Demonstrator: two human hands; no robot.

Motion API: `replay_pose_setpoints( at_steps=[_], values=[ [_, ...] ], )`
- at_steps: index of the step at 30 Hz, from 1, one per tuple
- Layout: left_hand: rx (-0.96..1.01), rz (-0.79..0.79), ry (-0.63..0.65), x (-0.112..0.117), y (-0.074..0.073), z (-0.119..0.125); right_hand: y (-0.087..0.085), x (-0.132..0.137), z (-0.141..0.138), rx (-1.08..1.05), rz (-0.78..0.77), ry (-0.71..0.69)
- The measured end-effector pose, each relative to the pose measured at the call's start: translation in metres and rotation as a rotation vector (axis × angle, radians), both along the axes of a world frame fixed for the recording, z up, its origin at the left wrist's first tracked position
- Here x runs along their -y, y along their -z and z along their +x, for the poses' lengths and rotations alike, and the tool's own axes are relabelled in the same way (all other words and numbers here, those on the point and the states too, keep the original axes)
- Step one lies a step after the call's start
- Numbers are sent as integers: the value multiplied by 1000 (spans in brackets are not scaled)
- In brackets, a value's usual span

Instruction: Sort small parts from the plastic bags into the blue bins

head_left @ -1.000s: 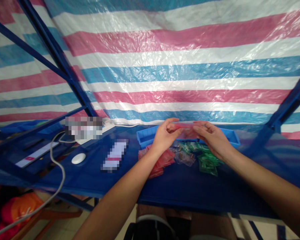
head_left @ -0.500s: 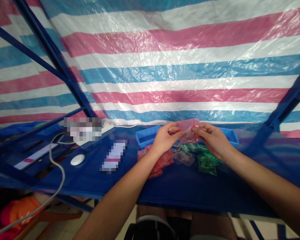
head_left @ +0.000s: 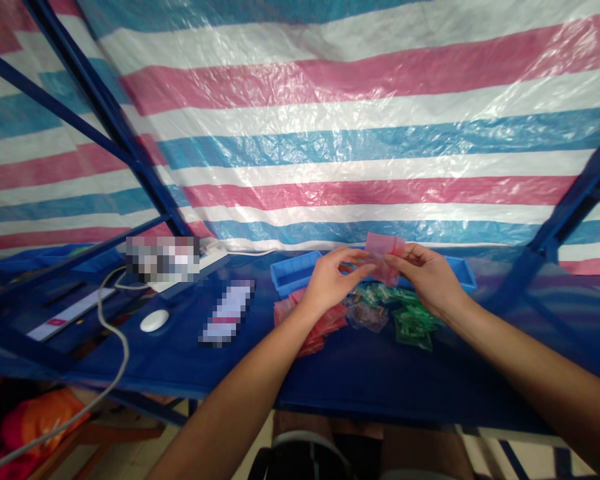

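A small translucent pink zip bag (head_left: 381, 245) is held up over the table between my two hands. My right hand (head_left: 430, 279) pinches it near the red zip strip on its right side. My left hand (head_left: 337, 279) has thumb and fingertips closed at the bag's left edge. Below the left wrist lies a pile of red-tinted bags (head_left: 325, 327). Clear bags with small contents (head_left: 367, 315) are in the middle, and green bags (head_left: 414, 327) lie under my right hand. What the held bag contains, if anything, I cannot make out.
Behind my hands stand a blue bin (head_left: 293, 273) and another blue bin (head_left: 464, 272), partly hidden. Leftward are a white mouse-shaped object (head_left: 155, 321), a blurred-out phone-like slab (head_left: 229, 313) and a white cable (head_left: 115, 333). Blue frame posts (head_left: 145, 180) and a striped sheet (head_left: 355, 147) enclose the table.
The pink bag has shifted slightly right and tilted, its top edge now higher. My left hand's fingers have moved a little right along with it.
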State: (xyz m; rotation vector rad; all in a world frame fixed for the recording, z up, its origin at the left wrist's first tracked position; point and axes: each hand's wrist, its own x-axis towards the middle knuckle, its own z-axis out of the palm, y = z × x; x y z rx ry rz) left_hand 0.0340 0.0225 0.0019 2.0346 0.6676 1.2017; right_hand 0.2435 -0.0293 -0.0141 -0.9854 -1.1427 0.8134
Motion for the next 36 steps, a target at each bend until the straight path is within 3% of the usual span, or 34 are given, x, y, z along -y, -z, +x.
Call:
replay_pose_setpoints(
  at_steps=[3, 6, 10, 13, 19, 24, 26, 32, 34, 36],
  values=[
    [-88, 35, 97, 6, 0, 2, -6, 8, -8, 10, -34, -141],
    [-133, 85, 46, 4, 3, 1, -12, 13, -12, -27, -41, -254],
    [-62, -1, -23, -4, 5, -1, -11, 8, -8, -10, -13, -87],
    [0, -62, 6, -6, 5, 0, -7, 2, -4, -11, 21, 58],
    [60, -128, 85, -6, 6, 3, 0, 2, -7, 74, 9, -51],
    [57, 62, -116, -4, 6, 0, 4, 0, -2, 8, 23, 53],
    [37, 146, -129, 0, 4, 0, 4, -1, -1, 1, 41, 81],
    [-54, 116, 41, 9, 1, 3, -4, 10, -14, -2, -16, -157],
    [-74, 127, 7, 8, 3, 3, -7, 14, -17, -4, -32, -225],
    [-54, 106, -49, 5, 5, 3, -9, 14, -16, -12, -26, -206]
  ],
)
